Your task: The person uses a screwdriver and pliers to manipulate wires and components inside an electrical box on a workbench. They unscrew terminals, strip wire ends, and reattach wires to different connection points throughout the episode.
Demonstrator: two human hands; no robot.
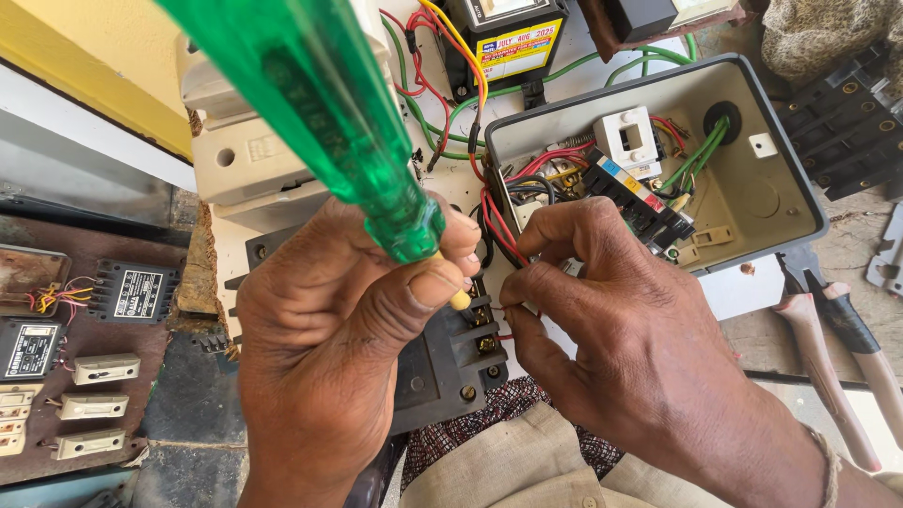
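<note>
My left hand (339, 329) grips a screwdriver with a clear green handle (320, 103), its tip pointing down at the brass terminals of a black switch block (451, 362). Thumb and forefinger of my right hand (611, 320) pinch a thin red wire (499, 230) right beside those terminals. The red wire runs up into an open grey box (752, 188) with black and white parts and red, green and black wires inside. The screwdriver's tip is mostly hidden behind my fingers.
Pliers with worn handles (828, 348) lie at the right. A black meter (499, 38) stands at the top, with red and green wires. White fuse carriers (254, 160) sit at upper left. A brown board (75, 348) at left carries small switches and black units.
</note>
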